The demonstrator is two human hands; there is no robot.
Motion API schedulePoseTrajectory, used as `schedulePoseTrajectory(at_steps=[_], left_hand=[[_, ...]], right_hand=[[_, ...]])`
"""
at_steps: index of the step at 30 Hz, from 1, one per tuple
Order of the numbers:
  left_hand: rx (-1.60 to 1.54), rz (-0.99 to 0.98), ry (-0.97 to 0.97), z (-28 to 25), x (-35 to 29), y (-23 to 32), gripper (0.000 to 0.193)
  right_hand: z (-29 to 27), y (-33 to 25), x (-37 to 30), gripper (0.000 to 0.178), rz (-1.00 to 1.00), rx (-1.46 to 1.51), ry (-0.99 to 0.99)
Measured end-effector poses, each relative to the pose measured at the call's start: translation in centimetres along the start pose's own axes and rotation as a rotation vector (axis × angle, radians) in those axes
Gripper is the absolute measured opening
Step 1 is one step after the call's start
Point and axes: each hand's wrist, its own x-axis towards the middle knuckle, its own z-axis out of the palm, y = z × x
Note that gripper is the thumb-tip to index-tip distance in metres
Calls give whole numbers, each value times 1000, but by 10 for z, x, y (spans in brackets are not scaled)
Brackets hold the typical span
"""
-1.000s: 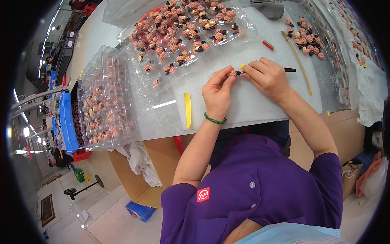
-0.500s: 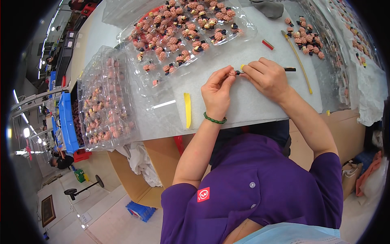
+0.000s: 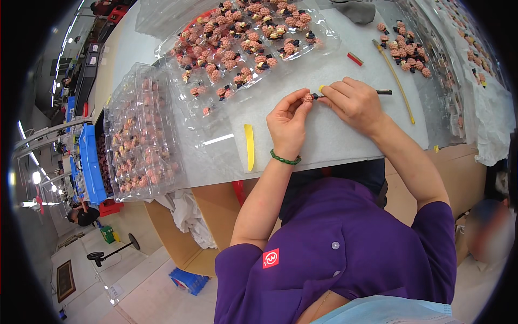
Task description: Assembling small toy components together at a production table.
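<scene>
My left hand (image 3: 288, 120), with a green beaded bracelet (image 3: 285, 159) on its wrist, pinches a small figurine (image 3: 308, 98) that has a pink, knobbly top and a dark part. In my right hand (image 3: 353, 102) is a thin, dark-handled tool (image 3: 384, 92), whose handle sticks out to the right past the knuckles. Its working end meets or nearly touches the figurine; the fingers partly hide it. A bit of yellow (image 3: 322, 88) shows at the right fingertips. Both hands are just above a white padded sheet (image 3: 334, 143).
Clear plastic trays (image 3: 186, 116) of similar figurines fill the far left and left. A loose pile of figurines (image 3: 409, 51) lies far right, near a thin yellowish stick (image 3: 395, 78). A yellow strip (image 3: 249, 147), a short red-and-green piece (image 3: 355, 59) and a grey cloth (image 3: 354, 11) lie about.
Both hands keep nearly the same place and grip. The figurine appears turned very slightly between the left fingers.
</scene>
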Motion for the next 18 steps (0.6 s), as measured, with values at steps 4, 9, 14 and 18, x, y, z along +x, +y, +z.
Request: schedulePoseTrajectory(at_steps=[4,9,14,18], left_hand=[[-4,-13,2,0,0,0,24],[2,-21,6,0,0,1,24],[13,-21,-3,-1,0,1,24],[-11,-9,5,0,0,2,24]], right_hand=[[0,0,-1,21,14,-2,-14],[1,-1,-1,23,27,5,9],[2,-1,-1,24,43,3,13],[0,-1,0,23,22,18,11]])
